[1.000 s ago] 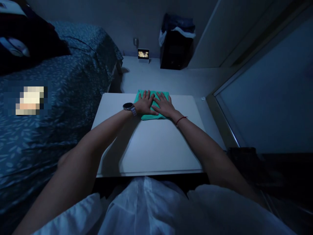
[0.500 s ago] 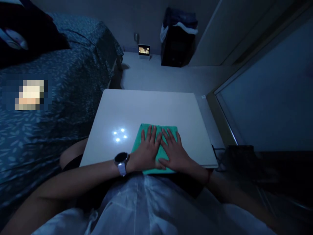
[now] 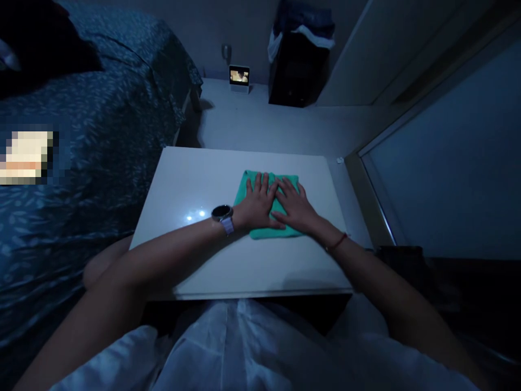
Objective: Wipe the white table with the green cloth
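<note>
A folded green cloth [image 3: 264,232] lies flat on the white tabletop [image 3: 195,174], right of its middle. My left hand [image 3: 258,203] rests palm down on the cloth's left part, fingers spread and pointing away from me. On the cloth's right part lies my right hand [image 3: 298,206], also flat with its fingers apart. The two hands nearly meet at their index fingers and thumbs. A round watch [image 3: 222,213] is on my left wrist, and a red bracelet [image 3: 337,242] circles the right one.
A bed with a leaf-patterned cover [image 3: 122,103] stands to the left. Beyond the table, a small lit screen [image 3: 239,76] and a black cabinet [image 3: 297,70] with folded clothes [image 3: 303,19] stand on the floor by the wall. A large pale panel [image 3: 459,163] is at the right.
Both hands and the green cloth have slid forward across the tabletop, away from my body and slightly right. The table's near edge now shows in front of me.
</note>
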Demonstrator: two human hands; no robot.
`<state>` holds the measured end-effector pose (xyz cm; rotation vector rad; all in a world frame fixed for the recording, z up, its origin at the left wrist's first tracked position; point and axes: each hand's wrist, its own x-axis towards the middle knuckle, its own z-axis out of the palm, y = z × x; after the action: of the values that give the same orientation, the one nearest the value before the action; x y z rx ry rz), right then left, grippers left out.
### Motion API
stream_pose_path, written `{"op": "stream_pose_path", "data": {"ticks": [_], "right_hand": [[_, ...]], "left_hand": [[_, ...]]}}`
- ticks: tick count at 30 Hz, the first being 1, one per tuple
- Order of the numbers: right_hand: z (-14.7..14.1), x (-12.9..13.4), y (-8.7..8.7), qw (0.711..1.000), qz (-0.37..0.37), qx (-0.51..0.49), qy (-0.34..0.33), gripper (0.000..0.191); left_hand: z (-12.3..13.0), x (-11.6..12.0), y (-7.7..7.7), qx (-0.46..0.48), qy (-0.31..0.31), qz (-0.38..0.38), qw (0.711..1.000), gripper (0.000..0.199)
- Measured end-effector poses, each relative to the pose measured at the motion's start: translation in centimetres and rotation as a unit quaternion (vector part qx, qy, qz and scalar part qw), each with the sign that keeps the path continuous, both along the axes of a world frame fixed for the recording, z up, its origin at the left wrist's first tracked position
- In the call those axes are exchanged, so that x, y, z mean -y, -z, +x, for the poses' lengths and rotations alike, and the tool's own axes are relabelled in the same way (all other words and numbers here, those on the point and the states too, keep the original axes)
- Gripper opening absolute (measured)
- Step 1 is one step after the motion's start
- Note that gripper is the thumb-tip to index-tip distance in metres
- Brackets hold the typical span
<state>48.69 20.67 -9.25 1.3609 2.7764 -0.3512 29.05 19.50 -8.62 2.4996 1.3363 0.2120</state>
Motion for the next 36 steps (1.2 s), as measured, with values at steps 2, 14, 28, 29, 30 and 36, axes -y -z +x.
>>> {"op": "stream_pose_path", "data": {"ticks": [2,14,28,29,30,36], "right_hand": [[0.1,-3.9,-0.2,1.000,0.008,-0.010,0.009,0.082],[-0.3,-9.5,-1.3,0.995,0.004,0.003,0.095,0.069],[5.9,13.5,1.0,0.990,0.122,-0.061,-0.047,0.080],[6.2,15.1,1.0,0.987,0.138,-0.063,-0.056,0.079],[6.4,16.4,0.9,0.985,0.148,-0.061,-0.061,0.080],[7.6,14.5,1.0,0.987,0.126,-0.073,-0.070,0.082]], "left_hand": [[0.6,-3.6,-0.3,-0.016,-0.017,-0.002,1.000,0.146],[2.1,-10.6,-0.9,-0.051,-0.044,-0.008,0.998,0.148],[4.1,12.2,-1.0,-0.036,0.038,-0.013,0.999,0.141],[4.5,13.9,-1.1,-0.049,0.032,-0.019,0.998,0.140],[4.9,15.2,-1.1,-0.060,0.028,-0.024,0.998,0.139],[6.4,13.5,-1.7,-0.074,0.040,-0.042,0.996,0.142]]}}
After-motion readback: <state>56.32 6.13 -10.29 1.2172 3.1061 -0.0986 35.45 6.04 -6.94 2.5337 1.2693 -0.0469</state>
